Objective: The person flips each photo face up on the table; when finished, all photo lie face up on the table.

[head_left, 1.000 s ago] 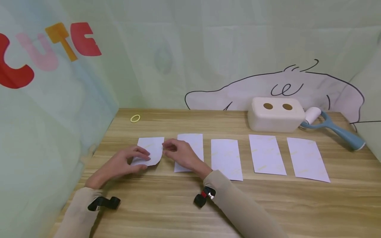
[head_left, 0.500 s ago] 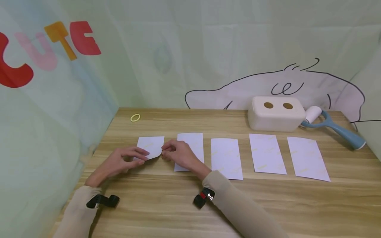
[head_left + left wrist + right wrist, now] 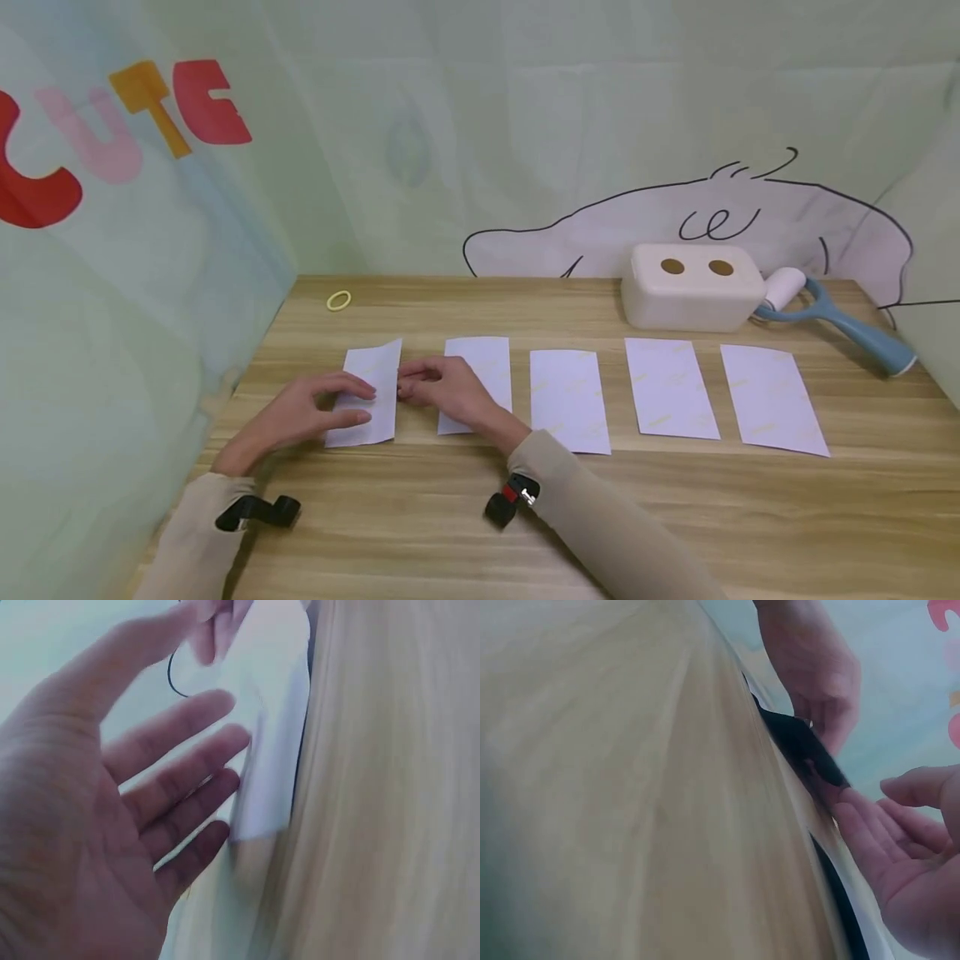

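Observation:
The leftmost white photo-paper sheet (image 3: 384, 392), faintly printed in yellow, lies under my left hand (image 3: 303, 408) on the wooden table. Its right edge is raised, and the dark glossy underside of this sheet (image 3: 799, 742) shows in the right wrist view. Nearly straight fingers of my left hand (image 3: 157, 795) rest on or just above the sheet. At the raised edge, fingertips of my right hand (image 3: 450, 390) touch the sheet. In the right wrist view, the thumb of that right hand (image 3: 915, 840) stands apart from the fingers.
Similar sheets lie in a row rightward: one sheet (image 3: 491, 367) partly beneath my right hand, then another sheet (image 3: 568, 400) and others. Behind stand a cream box (image 3: 690, 292) with two holes and a blue-handled lint roller (image 3: 847, 321). A yellow ring (image 3: 338, 301) lies back left.
The sheet's lower right corner, curled up earlier, has come down, and its whole right edge now stands raised. My right hand has shifted slightly left; the left hand has barely moved.

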{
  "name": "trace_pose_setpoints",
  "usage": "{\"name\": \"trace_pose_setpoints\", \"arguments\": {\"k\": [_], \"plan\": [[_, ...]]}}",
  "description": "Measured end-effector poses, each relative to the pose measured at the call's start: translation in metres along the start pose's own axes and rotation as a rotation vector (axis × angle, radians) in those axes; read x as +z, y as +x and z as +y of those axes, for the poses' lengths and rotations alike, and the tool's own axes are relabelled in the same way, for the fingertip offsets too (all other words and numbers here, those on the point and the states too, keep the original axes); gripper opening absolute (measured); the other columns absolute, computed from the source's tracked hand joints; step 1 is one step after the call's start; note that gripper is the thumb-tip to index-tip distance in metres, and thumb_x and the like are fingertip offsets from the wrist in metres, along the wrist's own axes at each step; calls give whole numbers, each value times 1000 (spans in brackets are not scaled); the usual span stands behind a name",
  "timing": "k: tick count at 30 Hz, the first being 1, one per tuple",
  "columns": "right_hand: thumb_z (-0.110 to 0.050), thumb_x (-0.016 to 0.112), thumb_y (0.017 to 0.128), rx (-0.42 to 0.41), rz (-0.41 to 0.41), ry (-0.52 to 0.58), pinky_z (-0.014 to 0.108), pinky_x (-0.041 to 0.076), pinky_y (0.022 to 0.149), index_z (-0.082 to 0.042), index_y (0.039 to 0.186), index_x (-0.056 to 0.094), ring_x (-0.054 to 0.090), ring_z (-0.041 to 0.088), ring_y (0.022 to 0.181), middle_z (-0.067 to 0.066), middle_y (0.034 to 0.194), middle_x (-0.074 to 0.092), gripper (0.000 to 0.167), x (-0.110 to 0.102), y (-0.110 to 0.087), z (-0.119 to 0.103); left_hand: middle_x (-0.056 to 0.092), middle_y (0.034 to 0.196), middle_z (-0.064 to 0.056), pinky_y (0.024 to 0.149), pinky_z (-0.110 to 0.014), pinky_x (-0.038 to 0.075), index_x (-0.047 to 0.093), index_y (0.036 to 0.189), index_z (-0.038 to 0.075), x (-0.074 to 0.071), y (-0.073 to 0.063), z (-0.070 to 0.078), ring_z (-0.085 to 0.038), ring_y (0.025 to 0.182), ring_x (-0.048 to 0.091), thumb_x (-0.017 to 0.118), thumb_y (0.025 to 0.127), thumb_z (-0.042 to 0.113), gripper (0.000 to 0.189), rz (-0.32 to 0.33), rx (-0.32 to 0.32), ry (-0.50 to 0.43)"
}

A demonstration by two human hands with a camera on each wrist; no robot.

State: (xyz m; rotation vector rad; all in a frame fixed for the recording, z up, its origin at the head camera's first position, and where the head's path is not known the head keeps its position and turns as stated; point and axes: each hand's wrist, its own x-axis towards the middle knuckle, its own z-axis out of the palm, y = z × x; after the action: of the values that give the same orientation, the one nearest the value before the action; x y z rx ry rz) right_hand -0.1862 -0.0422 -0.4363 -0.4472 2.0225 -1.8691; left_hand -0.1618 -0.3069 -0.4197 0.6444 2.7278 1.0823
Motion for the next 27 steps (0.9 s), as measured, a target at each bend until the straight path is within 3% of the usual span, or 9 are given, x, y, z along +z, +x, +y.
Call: {"name": "trace_pose_setpoints", "arguments": {"k": [4,7,13,20,27], "plan": [[-8,75,98,-55,-8,-37,23,57,86,3,129,71,75,12,99,8,110,79,33,5,-1,-1,76,120,2,100,-43,49,80,120,18,4,3,10,-24,117,66,77,99,36,28,51,-89,20],[-6,72,100,-86,-17,-41,23,56,90,3,138,65,75,15,105,9,115,78,40,8,-2,0,76,117,-1,95,-45,53,79,122,14,7,6,16,-22,109,69,74,101,39,34,73,-128,11],[0,65,103,-112,-36,-29,25,55,95,5,147,55,72,22,115,13,122,76,46,12,-1,3,77,108,-1,88,-43,55,78,118,10,13,10,21,-19,99,71,74,101,41,35,109,-160,1],[4,62,103,-133,-56,-18,23,54,95,6,147,53,72,23,115,15,123,75,45,13,-1,4,78,98,-1,76,-30,53,77,114,5,15,12,20,-16,89,70,76,101,28,26,122,-148,-10],[5,62,103,-164,-77,-50,22,53,96,9,147,50,72,23,116,17,125,74,46,15,0,4,77,98,-12,64,-28,57,73,117,-6,15,14,20,-14,78,68,69,100,9,23,102,-197,-201]]}}
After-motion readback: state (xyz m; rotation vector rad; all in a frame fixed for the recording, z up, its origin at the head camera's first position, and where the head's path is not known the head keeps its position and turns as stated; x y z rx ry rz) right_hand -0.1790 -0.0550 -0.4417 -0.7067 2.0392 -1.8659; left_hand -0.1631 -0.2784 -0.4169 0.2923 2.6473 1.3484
